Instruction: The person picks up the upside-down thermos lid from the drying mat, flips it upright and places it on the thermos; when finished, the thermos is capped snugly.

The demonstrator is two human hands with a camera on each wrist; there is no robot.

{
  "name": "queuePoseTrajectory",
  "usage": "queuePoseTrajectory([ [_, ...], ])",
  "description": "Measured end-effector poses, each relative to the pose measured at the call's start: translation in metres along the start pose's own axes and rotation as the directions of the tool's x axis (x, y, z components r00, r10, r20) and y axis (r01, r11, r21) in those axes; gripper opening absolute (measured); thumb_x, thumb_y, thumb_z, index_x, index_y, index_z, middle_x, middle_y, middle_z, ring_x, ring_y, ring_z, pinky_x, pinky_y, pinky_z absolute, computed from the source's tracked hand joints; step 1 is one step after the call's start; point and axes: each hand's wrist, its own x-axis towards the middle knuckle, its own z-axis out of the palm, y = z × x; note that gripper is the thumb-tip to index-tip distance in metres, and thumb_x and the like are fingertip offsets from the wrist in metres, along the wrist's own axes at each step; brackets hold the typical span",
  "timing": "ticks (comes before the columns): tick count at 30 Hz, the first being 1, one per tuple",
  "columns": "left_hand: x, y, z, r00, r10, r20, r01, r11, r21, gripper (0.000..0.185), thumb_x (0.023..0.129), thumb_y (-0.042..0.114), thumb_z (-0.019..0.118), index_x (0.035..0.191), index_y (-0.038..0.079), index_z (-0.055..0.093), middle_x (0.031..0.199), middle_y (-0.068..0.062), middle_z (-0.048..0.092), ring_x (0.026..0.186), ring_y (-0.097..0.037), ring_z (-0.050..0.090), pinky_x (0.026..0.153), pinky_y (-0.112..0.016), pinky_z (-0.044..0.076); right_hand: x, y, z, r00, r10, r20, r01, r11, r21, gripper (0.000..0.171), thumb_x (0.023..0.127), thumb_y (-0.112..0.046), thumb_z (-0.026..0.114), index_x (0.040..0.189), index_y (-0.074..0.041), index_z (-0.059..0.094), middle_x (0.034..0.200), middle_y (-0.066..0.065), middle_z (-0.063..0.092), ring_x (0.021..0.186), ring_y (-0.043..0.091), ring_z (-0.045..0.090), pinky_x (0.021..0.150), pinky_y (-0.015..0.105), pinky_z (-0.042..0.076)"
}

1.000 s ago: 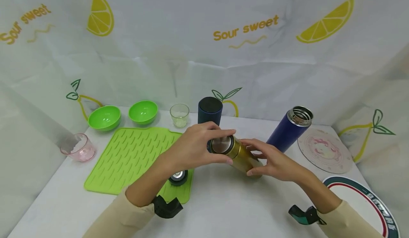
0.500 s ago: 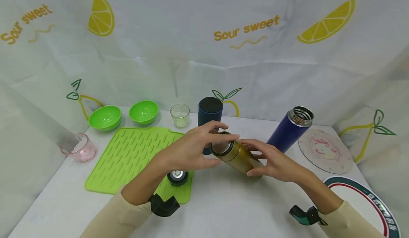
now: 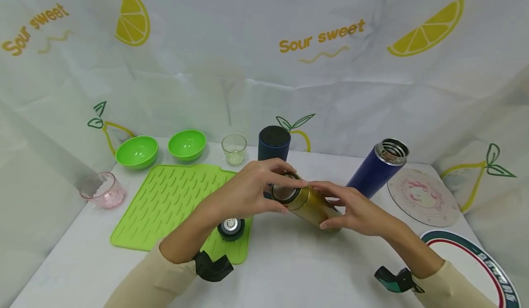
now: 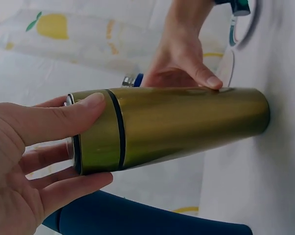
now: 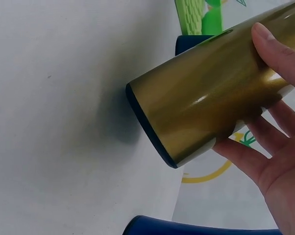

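We hold the gold flask (image 3: 310,202) tilted above the white table (image 3: 285,262), its open mouth turned toward our left side and its base low, near the tabletop. Our left hand (image 3: 248,193) curls round the collar at the mouth, thumb across the top and fingers (image 4: 74,183) under it, which the left wrist view shows plainly where the head view shows only the back of the hand. Our right hand (image 3: 355,211) cups the lower body of the flask, the thumb (image 5: 280,49) lying along the gold wall and the other fingers wrapped loosely beneath; the right wrist view alone shows the dark base ring (image 5: 147,127) hanging just clear of the table. From the head we see the rest: a small dark lid (image 3: 230,227) on the near corner of the green mat (image 3: 165,202), a dark blue cup (image 3: 274,142) upright behind our left hand, a blue flask (image 3: 378,168) open-topped to the right, two green bowls (image 3: 137,152), a clear glass (image 3: 233,149), a pink glass (image 3: 101,191), a round coaster (image 3: 423,195) and a plate rim (image 3: 475,262).
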Motion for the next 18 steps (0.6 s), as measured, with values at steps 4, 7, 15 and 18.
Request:
queuePoseTrajectory([
  [4, -0.0001, -0.0023, -0.0008, 0.998, 0.053, 0.029, -0.052, 0.998, -0.037, 0.052, 0.078, 0.014, 0.089, 0.127, 0.019, 0.074, 0.136, -0.008, 0.062, 0.116, -0.017, 0.065, 0.085, -0.013, 0.056, 0.0005, 0.0001, -0.0003, 1.0, -0.019, 0.011, 0.019, 1.0, -0.005, 0.082, 0.082, -0.024, 0.086, 0.152, -0.018, 0.044, 0.152, 0.011, 0.054, 0.134, 0.039, 0.058, 0.097, 0.047, 0.059],
  [7, -0.0002, -0.0022, -0.0006, 0.996, 0.072, 0.052, -0.069, 0.996, -0.054, 0.049, 0.079, 0.01, 0.088, 0.125, 0.019, 0.075, 0.138, -0.007, 0.061, 0.116, -0.016, 0.064, 0.087, -0.013, 0.056, -0.0002, 0.0002, -0.0009, 1.0, -0.023, 0.019, 0.023, 1.0, -0.007, 0.082, 0.081, -0.024, 0.086, 0.152, -0.019, 0.045, 0.15, 0.009, 0.057, 0.134, 0.036, 0.059, 0.099, 0.046, 0.058],
  [15, -0.0005, -0.0015, -0.0008, 0.993, 0.095, 0.067, -0.093, 0.995, -0.042, 0.047, 0.079, 0.01, 0.088, 0.123, 0.021, 0.076, 0.139, -0.006, 0.061, 0.117, -0.015, 0.064, 0.088, -0.013, 0.055, -0.0009, -0.0001, -0.0001, 1.0, -0.003, 0.03, 0.003, 1.0, 0.01, 0.083, 0.081, -0.023, 0.087, 0.152, -0.016, 0.045, 0.151, 0.012, 0.056, 0.134, 0.039, 0.059, 0.099, 0.048, 0.058],
  [18, -0.0005, -0.0014, -0.0005, 0.994, 0.09, 0.066, -0.088, 0.995, -0.04, 0.048, 0.079, 0.009, 0.087, 0.123, 0.021, 0.076, 0.139, -0.006, 0.06, 0.118, -0.015, 0.063, 0.089, -0.014, 0.055, -0.0011, 0.0001, 0.001, 1.0, 0.001, 0.025, -0.001, 1.0, 0.009, 0.083, 0.081, -0.021, 0.087, 0.152, -0.015, 0.044, 0.151, 0.012, 0.055, 0.134, 0.039, 0.058, 0.099, 0.047, 0.058],
])
